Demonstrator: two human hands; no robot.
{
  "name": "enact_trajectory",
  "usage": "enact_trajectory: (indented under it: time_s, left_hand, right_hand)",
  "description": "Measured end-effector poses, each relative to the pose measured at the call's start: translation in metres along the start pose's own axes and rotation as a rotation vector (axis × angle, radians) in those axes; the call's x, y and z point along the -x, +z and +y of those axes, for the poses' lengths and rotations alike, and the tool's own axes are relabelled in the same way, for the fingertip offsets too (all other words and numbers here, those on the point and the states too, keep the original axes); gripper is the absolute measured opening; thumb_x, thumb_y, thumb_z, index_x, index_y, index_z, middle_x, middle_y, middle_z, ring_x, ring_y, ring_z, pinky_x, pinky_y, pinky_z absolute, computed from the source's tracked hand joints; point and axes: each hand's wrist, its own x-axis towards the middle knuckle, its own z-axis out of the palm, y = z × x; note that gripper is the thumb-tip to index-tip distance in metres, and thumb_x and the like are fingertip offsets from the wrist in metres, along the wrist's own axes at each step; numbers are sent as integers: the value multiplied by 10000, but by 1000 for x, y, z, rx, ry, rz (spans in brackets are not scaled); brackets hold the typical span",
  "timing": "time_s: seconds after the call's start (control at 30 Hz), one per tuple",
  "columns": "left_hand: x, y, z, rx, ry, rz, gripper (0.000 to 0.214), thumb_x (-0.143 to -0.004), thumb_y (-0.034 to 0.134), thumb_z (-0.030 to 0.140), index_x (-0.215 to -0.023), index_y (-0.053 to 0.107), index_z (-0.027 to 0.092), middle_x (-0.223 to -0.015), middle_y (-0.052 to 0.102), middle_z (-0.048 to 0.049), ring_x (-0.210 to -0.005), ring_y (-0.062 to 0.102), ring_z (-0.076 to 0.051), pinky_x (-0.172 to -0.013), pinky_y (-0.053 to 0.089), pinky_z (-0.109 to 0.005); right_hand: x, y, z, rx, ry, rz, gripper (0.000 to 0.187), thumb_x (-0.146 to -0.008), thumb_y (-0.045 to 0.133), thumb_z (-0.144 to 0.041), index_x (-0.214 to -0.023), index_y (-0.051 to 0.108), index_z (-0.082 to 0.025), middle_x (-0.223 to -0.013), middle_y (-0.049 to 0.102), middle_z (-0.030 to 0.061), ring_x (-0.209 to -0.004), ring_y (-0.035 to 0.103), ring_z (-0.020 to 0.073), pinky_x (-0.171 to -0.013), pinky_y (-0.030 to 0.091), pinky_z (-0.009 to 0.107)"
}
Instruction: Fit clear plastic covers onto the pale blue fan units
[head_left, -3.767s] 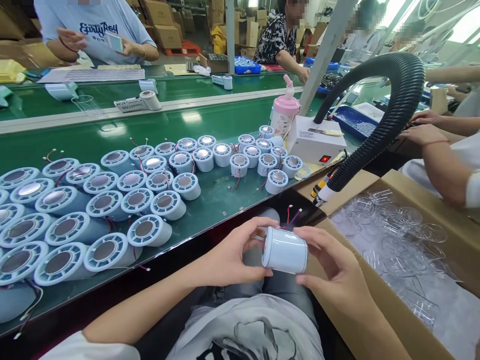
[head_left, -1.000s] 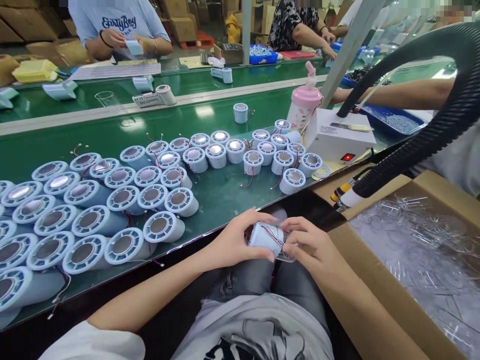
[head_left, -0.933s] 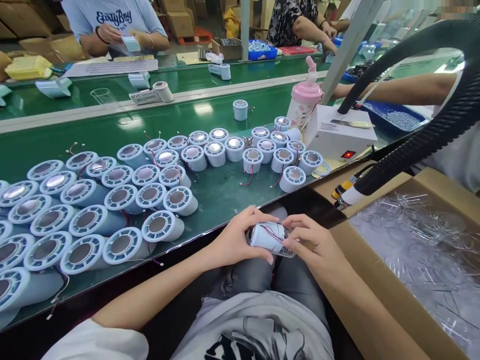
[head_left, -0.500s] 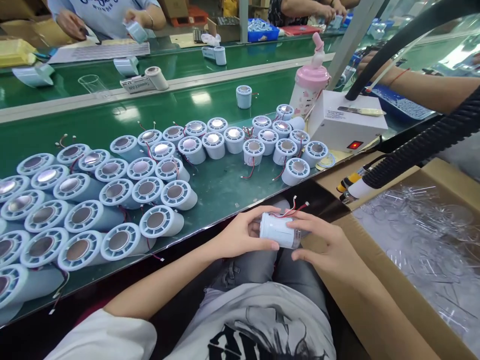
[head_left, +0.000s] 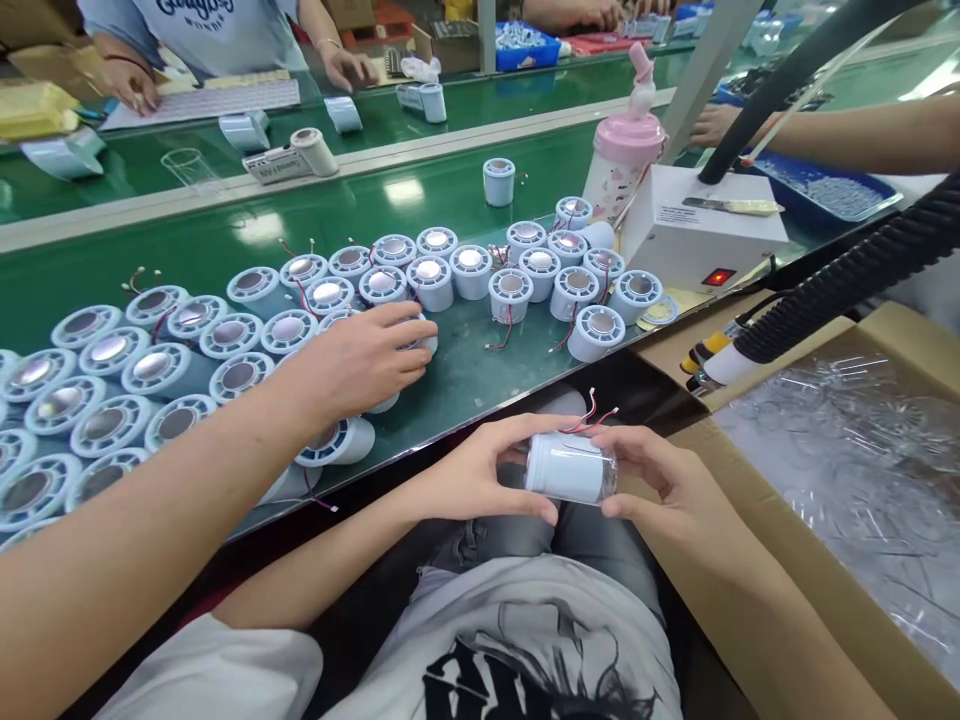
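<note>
Above my lap, both my hands hold one pale blue cylindrical motor unit (head_left: 566, 467) lying sideways, its red and white wires sticking up at the top. My left hand (head_left: 495, 465) is wrapped round its left end. At the other end, the fingers and thumb of my right hand (head_left: 660, 475) grip a clear plastic cover (head_left: 608, 470) that sits around the unit. Similar blue units (head_left: 596, 333) stand in rows on the green belt (head_left: 480, 370) ahead of me.
A co-worker's hand (head_left: 367, 350) reaches from the left onto a blue unit. To my right, a cardboard box (head_left: 720, 455) holds clear plastic covers (head_left: 847, 480). Beyond the belt edge stand a white device (head_left: 697, 235), a black ribbed hose (head_left: 840, 290) and a pink-lidded cup (head_left: 622, 150).
The clear cover now reaches further along the held unit. A co-worker's arm has come in from the left and set its hand on a unit among the rows.
</note>
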Motion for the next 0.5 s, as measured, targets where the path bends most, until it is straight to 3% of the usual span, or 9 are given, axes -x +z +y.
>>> enact_trajectory:
  time_s: [0.27,0.5]
  left_hand:
    - [2,-1,2,-31,44,-14,794,-671,863,190,-1388,541,298,-1408,567,-88,-1255,576,-263,-1010,511,-346]
    - [3,0,3,-64,51,-19,772,-677,860,209,-1380,548,274,-1397,567,-105,-1260,570,-280,-1008,517,-372]
  right_hand:
    - [2,0,-1,-194,91,-36,369,-851,763,-314,-1185,610,-340,-1152,679,-22,-1076,631,144,-914,530,221]
    - [1,4,2,-342,206,-10,336,-837,763,-388,-1117,620,-270,-1002,690,-1,-844,642,125,-742,555,207]
